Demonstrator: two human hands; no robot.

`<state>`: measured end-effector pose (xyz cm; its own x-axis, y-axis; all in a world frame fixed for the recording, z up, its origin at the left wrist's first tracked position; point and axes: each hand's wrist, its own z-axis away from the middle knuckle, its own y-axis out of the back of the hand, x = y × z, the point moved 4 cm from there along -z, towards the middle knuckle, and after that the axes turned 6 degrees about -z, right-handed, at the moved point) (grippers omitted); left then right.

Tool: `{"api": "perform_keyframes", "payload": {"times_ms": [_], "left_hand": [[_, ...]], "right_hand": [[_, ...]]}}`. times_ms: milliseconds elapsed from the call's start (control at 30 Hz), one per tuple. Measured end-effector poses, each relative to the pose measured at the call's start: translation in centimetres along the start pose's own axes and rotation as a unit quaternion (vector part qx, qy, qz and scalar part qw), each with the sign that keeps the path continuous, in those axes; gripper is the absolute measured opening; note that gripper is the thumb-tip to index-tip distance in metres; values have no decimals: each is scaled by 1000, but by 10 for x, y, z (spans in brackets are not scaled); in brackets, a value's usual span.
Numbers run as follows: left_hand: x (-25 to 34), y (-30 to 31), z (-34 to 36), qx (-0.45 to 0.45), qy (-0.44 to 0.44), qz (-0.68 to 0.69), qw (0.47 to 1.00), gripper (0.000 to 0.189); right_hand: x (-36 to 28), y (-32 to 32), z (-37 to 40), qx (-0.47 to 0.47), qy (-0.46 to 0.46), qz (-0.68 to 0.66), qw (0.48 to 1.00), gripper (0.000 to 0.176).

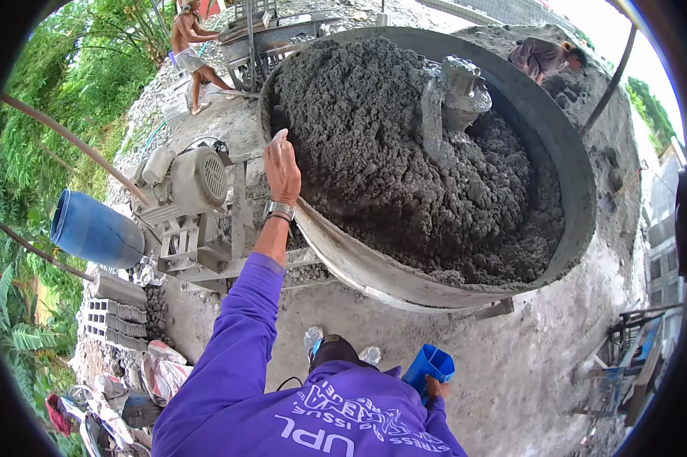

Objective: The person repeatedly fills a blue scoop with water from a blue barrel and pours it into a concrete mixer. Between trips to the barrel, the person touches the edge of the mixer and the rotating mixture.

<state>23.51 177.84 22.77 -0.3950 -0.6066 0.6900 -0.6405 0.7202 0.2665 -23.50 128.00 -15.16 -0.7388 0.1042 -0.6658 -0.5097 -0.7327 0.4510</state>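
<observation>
A large round mixer pan (pixel 587 206) fills the upper middle, heaped with grey, crumbly concrete mix (pixel 389 152). A mortar-coated metal post (pixel 464 95) stands up through the mix. My left hand (pixel 283 174), with a watch at its wrist, is at the pan's left rim, its fingers together and bent over the edge. Low in front of me, my right hand (pixel 436 388) grips a blue plastic container (pixel 429 365) by its side. The container's open top faces up; its contents, if any, cannot be made out.
A motor (pixel 198 180) on a metal frame stands left of the pan. Beyond it are a blue drum (pixel 99 228) and stacked concrete blocks (pixel 116 320). One person (pixel 191 46) is near a machine at the back; another (pixel 545 59) bends behind the pan. Metal stands (pixel 625 365) are at right.
</observation>
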Motion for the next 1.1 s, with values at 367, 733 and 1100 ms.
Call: {"api": "perform_keyframes", "payload": {"times_ms": [367,733,1100], "left_hand": [[-12,-2,-2,-1,-13,-13,1000,60],[-22,-12,0,-15,-4,19,1000,62],[-21,-13,0,-29,15,63,997,55]], "right_hand": [[13,-1,-12,20,-19,84,996,35],[37,-2,-32,46,-21,110,993,48],[48,-6,-40,95,34,176,979,41]]}}
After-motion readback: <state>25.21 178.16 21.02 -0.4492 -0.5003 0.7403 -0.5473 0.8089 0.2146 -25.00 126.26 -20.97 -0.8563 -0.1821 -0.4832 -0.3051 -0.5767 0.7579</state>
